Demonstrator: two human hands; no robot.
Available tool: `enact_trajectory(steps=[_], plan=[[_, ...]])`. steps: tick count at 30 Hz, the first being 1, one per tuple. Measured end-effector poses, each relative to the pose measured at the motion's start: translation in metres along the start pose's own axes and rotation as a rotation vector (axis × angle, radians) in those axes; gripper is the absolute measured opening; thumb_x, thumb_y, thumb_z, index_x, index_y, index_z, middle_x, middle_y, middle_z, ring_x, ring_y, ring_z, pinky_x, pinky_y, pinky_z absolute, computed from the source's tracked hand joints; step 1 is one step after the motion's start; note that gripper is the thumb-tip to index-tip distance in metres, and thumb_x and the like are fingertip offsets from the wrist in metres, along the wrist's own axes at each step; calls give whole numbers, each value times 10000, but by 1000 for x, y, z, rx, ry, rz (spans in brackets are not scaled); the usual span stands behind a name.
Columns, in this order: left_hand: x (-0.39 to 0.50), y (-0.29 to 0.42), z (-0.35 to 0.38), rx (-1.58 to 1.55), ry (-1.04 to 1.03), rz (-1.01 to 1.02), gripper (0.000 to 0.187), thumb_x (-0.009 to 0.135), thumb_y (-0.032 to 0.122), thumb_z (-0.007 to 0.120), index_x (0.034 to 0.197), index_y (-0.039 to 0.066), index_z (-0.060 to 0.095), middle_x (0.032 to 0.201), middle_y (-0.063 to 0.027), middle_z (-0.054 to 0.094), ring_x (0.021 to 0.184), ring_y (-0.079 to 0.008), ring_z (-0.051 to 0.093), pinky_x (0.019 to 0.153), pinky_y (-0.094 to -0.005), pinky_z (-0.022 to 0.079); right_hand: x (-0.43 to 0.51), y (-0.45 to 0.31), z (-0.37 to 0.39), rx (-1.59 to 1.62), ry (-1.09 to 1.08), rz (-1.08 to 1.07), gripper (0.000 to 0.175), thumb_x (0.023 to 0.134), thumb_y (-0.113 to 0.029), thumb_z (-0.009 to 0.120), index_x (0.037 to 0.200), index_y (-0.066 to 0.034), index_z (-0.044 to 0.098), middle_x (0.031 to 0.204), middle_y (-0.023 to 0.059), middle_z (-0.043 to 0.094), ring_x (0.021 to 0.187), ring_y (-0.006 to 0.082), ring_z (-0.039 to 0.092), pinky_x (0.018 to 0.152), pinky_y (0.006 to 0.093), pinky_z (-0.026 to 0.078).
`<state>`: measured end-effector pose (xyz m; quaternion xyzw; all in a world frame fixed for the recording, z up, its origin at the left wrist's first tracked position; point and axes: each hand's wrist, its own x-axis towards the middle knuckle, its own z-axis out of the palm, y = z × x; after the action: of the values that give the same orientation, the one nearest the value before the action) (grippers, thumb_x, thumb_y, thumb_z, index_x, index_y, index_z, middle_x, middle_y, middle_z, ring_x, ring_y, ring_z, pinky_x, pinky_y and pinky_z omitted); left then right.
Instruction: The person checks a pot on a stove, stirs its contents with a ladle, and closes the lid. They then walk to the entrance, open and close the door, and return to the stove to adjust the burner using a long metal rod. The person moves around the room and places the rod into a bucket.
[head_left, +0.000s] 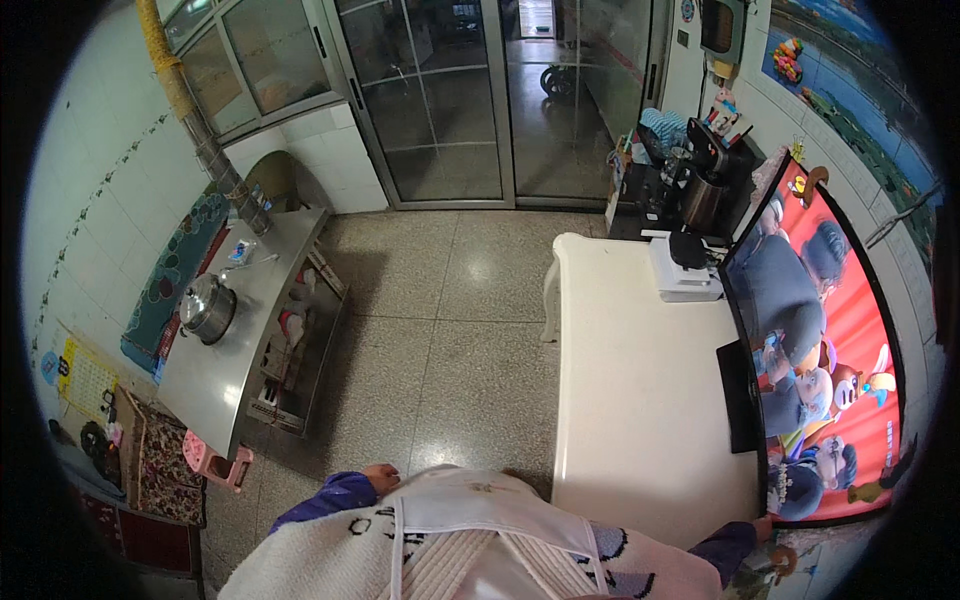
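Note:
My left hand (381, 477) hangs beside the white apron (472, 499) on my body, over the speckled floor. Its fingers are partly curled, and nothing shows in it. Far to the right, my right hand (763, 528) is at the lower corner of a large flat-screen television (817, 375). It appears to touch the frame there; most of its fingers are hidden. The lit screen shows cartoon figures on a red background. Under the television, a black stand (736, 397) rests on a white table (645, 390) with a curved leg.
Left stands a metal-topped table (247, 330) carrying a lidded steel pot (208, 309); a stovepipe (202, 127) rises from it. A pink plastic stool (217, 461) is beneath its near end. Ahead are glass sliding doors (427, 105). A kettle (703, 201) and white box (679, 274) sit right.

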<state>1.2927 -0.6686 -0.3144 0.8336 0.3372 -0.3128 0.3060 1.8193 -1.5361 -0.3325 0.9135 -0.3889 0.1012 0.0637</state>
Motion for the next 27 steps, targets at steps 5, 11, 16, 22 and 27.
enact_trajectory(steps=[5, 11, 16, 22, 27], plan=[[30, -23, -19, 71, -116, 166, 436, 833, 417, 518, 1108, 94, 620, 1108, -132, 622, 1045, -300, 577, 906, -374, 446, 0, 13, 0, 281, 67, 278, 329, 871, -345, 512, 1001, -76, 649, 954, 168, 653, 835, 332, 602, 734, 403, 474], [50, 29, -81, 168, 28, 59, 414, 855, 401, 509, 1107, 89, 614, 1102, -120, 619, 1007, -280, 595, 874, -371, 466, -9, 21, -16, 826, 205, 409, 352, 874, -357, 521, 1013, -56, 639, 981, 194, 640, 837, 308, 597, 731, 393, 472], [54, 83, -100, 189, 45, 222, 417, 854, 394, 512, 1122, 86, 596, 1061, -134, 634, 983, -293, 604, 852, -370, 477, 1, 32, -15, 1259, -76, 543, 414, 851, -297, 592, 1042, 70, 580, 1012, 151, 588, 898, 244, 541, 805, 331, 442], [83, 73, -93, 329, -31, 430, 391, 869, 385, 490, 1103, 98, 615, 1044, -139, 642, 979, -303, 607, 857, -377, 476, 0, 37, -34, 728, -137, 242, 407, 818, -264, 600, 1079, 45, 553, 1047, 168, 561, 925, 272, 503, 806, 374, 418], [87, 74, -105, 299, -179, 335, 373, 888, 368, 487, 1100, 92, 620, 1091, -123, 625, 1005, -289, 593, 885, -364, 464, -17, 22, -66, 174, -22, 155, 419, 869, -297, 530, 1161, 2, 560, 1091, 204, 577, 954, 323, 535, 823, 405, 419]])
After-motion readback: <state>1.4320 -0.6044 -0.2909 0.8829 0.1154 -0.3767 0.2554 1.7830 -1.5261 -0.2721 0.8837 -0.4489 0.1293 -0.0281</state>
